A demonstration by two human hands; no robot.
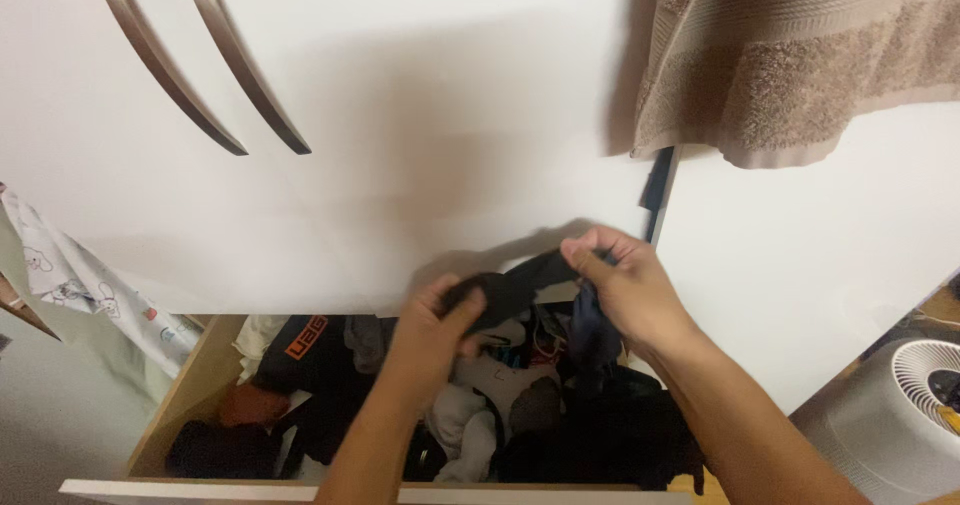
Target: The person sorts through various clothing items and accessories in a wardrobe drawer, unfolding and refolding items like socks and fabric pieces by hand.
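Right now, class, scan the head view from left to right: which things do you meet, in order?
Patterned cloth → two metal handles → open wooden drawer → left hand → dark garment held between the hands → right hand → beige towel → white round appliance.

Black sock point(515, 290): soft matt knit cloth, pinched between left hand point(435, 330) and right hand point(625, 290). Drawer point(185, 395): pale wood side wall with a smooth white front edge, filled with matt cloth garments. Cabinet doors point(440, 115): smooth white, faintly satin. Handles point(200, 60): brushed metal with a dull sheen. Towel point(800, 55): beige terry cloth, rough looped pile with flat woven bands. Fan point(900, 415): smooth white plastic.
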